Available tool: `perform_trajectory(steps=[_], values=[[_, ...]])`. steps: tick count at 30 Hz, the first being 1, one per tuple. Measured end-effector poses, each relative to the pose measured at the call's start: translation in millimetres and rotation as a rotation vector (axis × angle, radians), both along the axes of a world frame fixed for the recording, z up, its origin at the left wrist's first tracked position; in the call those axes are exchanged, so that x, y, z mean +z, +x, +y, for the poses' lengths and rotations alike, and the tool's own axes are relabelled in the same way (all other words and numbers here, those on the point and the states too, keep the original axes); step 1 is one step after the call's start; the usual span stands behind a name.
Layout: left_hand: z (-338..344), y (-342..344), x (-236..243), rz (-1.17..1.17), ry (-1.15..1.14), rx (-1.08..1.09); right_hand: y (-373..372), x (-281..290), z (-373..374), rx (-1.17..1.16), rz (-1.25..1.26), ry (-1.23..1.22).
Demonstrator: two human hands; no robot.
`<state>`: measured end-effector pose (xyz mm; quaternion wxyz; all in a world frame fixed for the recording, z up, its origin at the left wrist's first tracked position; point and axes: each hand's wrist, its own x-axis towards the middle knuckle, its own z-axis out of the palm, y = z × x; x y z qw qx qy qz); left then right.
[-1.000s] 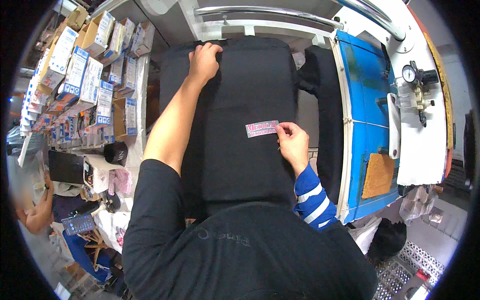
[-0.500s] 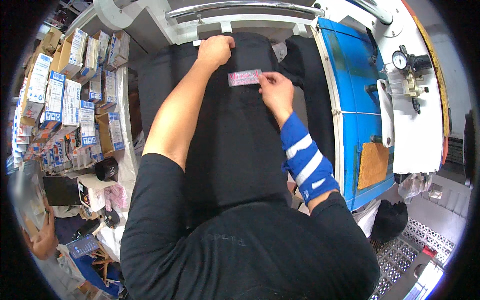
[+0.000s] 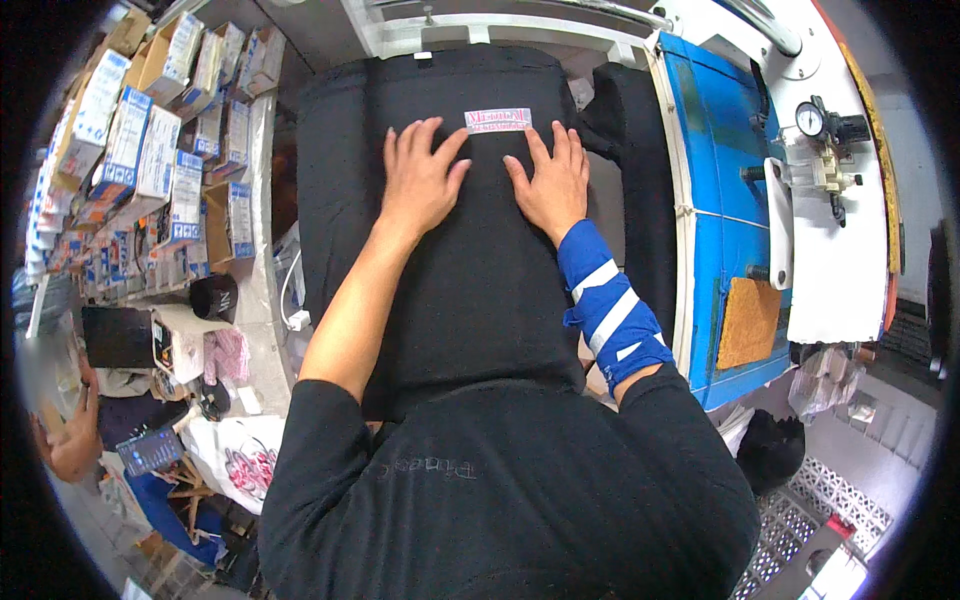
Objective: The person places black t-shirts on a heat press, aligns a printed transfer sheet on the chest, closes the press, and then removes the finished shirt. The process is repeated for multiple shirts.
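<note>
Black fabric [image 3: 460, 290] lies spread over the board in front of me. A clear label with pink lettering [image 3: 497, 119] rests on its upper middle. My left hand [image 3: 420, 175] lies open on the fabric, one fingertip at the label's lower left corner. My right hand [image 3: 550, 180] is also open, fingers spread, with the index tip at the label's lower right. Neither holds anything. A small white tab [image 3: 423, 56] shows at the fabric's top edge. A blue wrap with white stripes [image 3: 612, 305] covers my right forearm.
On the right are more black fabric [image 3: 650, 270], a blue press platen [image 3: 725, 240] and a pressure gauge [image 3: 808, 117]. Stacked cardboard boxes [image 3: 150, 150] crowd the left. A metal rail [image 3: 560, 8] runs behind. Another person's arm [image 3: 70, 435] is at the far left.
My right hand moved up and released the label, now lying higher on the fabric. My left hand came down from the top edge, its fingers now spread.
</note>
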<state>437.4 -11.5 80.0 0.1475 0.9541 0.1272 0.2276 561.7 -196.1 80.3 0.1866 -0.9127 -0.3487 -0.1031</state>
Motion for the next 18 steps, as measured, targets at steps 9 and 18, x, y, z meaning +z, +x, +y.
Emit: perform_trajectory(steps=[9,18], values=[[-1,3,-2,0.148,0.105,0.023,14,-6,-6,-0.055,0.28,0.194],[140,5,22,0.129,0.077,0.259,109,-34,-4,-0.197,0.874,0.718]])
